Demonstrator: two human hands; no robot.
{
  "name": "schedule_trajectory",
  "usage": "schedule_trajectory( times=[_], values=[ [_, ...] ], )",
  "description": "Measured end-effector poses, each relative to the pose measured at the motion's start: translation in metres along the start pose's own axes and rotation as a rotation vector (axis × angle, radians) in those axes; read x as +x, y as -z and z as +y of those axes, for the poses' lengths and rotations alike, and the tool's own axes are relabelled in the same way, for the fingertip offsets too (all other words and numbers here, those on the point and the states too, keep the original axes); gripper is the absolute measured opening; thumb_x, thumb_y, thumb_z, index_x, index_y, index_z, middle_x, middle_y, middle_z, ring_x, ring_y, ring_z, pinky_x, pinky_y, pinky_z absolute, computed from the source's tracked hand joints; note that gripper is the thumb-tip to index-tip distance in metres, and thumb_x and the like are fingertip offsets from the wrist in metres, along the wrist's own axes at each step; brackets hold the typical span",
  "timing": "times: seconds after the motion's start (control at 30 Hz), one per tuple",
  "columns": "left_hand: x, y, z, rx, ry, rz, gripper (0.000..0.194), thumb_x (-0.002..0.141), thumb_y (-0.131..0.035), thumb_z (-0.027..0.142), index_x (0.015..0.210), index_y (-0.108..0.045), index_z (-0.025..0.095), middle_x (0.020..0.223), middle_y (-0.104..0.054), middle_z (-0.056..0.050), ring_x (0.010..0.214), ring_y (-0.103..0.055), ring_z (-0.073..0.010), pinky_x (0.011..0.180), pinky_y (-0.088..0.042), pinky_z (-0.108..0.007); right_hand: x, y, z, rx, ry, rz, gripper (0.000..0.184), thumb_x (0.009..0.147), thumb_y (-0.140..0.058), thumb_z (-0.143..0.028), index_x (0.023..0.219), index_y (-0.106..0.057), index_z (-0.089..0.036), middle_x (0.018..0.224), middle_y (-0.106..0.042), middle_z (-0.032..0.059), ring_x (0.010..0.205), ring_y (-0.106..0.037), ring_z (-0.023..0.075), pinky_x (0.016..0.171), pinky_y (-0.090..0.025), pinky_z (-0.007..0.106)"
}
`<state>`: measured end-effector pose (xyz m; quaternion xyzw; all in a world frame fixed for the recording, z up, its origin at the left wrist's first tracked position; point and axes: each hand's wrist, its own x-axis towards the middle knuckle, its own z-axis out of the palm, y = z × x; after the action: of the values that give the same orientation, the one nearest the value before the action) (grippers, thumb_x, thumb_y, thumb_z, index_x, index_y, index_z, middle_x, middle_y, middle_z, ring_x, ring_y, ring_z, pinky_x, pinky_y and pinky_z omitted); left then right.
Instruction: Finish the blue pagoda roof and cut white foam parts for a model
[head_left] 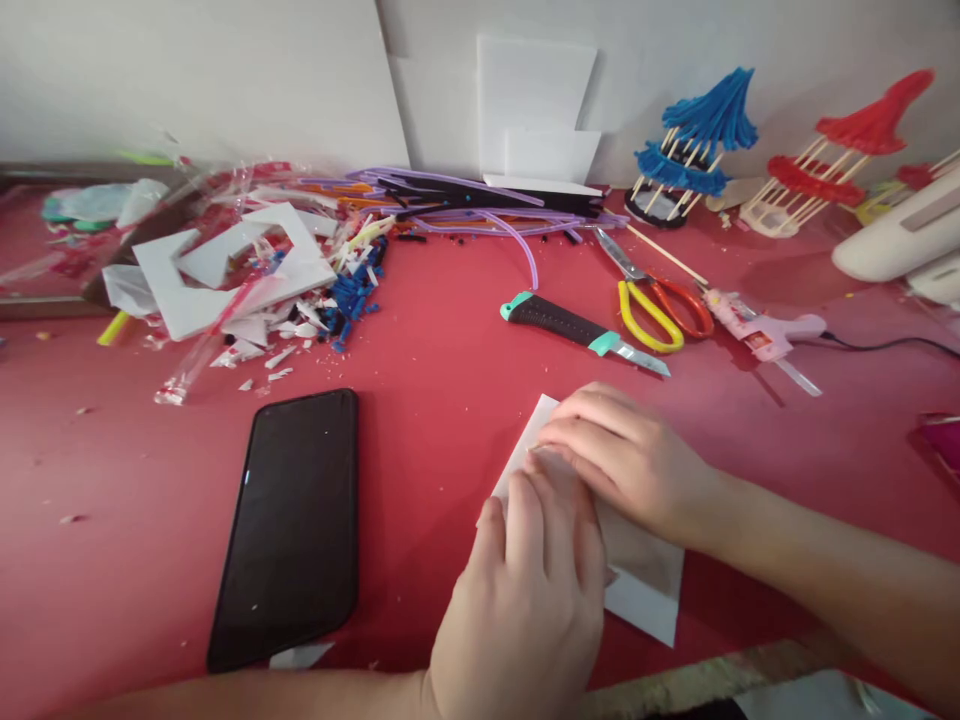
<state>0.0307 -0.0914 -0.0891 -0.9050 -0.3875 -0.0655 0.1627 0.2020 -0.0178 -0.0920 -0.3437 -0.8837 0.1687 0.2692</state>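
the white foam sheet (646,598) lies directly under the fingers of both hands, flat on the red worktop (420,430). its long axis seems to slant from beyond the left fingertips, at the upper left, down to the right, below the right palm. one narrow strip shows past the fingertips and a wider corner pokes out beside the left hand (525,590) — so both hands are on it, and neither is clearly nearer. the left fingers are bent and slightly spread, tips down on the sheet; the right hand (645,465) comes across from the right, fingers curled and close together, tips just beside the left ones. whether anything is pinched between them is hidden, so i can't tell.

the sheet looks plain, pale and smooth, with straight edges, one corner sharp; much of its middle is covered.

beyond the fingers lies a utility knife (562,322), blade out and pointing right, with scissors (649,312) just behind it and a pink glue gun (765,335) farther right. well to the left of the left fingers is a black phone (289,530) — screen dark, lying flat.
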Motion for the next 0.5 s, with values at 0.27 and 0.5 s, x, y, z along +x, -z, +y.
schedule_trajectory(
  times=[0.27,0.5],
  values=[
    [-0.005,-0.0003,-0.0027,-0.024,-0.049,0.006,0.042,0.095,-0.053,0.027,0.128,-0.056,0.001,0.128,-0.065,-0.023,0.104,-0.071,-0.0339,0.083,-0.062,-0.038,-0.0028,-0.0055,0.0048,-0.021,0.059,0.022,0.019,0.092,-0.052,0.0,0.098,-0.068,-0.006,0.091,-0.066,0.0122,0.087,-0.056,0.0204,0.079,-0.052,0.037],
    [-0.007,-0.0032,-0.0062,-0.022,-0.093,0.004,0.045,0.094,-0.058,0.032,0.125,-0.055,0.0,0.121,-0.067,-0.026,0.102,-0.072,-0.0348,0.079,-0.063,-0.035,-0.0042,-0.0051,0.005,0.008,0.047,0.019,0.019,0.092,-0.052,0.0,0.099,-0.069,-0.007,0.092,-0.066,0.011,0.086,-0.055,0.0193,0.079,-0.052,0.036]
  ],
)
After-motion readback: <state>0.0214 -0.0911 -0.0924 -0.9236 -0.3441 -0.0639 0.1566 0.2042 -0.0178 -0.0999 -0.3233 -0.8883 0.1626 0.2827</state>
